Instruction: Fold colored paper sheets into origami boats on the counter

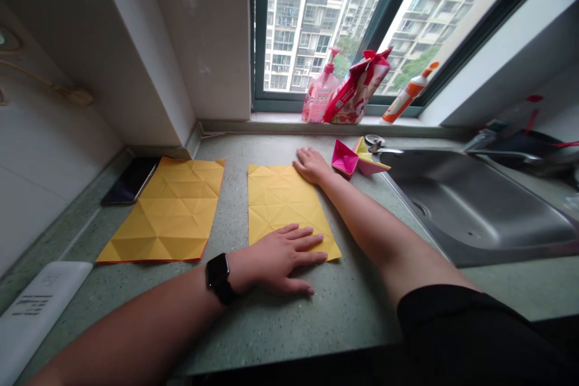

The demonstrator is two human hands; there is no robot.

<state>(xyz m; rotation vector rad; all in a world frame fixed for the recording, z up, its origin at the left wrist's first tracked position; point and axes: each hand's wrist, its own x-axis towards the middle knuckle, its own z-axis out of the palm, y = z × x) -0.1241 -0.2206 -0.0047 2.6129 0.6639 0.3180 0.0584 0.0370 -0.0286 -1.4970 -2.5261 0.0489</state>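
Note:
A creased sheet of yellow paper (280, 199) lies flat on the counter in front of me. My left hand (287, 258) rests flat on its near edge, fingers spread toward the right, with a black watch on the wrist. At the sheet's far right corner lies my right hand (312, 164), slightly blurred, its fingers stretched out. To the left is another creased yellow sheet (174, 211) with a reddish underside showing along its edges. Beyond my right forearm stand a folded pink paper piece (344, 158) and a yellow and pink folded piece (371, 164).
A dark phone (130, 181) lies partly beside the left sheet, and a white object (43, 307) is at the near left. The steel sink (488, 205) is on the right. On the windowsill stand a pink pump bottle (319, 96), a red bag (359, 90) and an orange-white bottle (409, 95).

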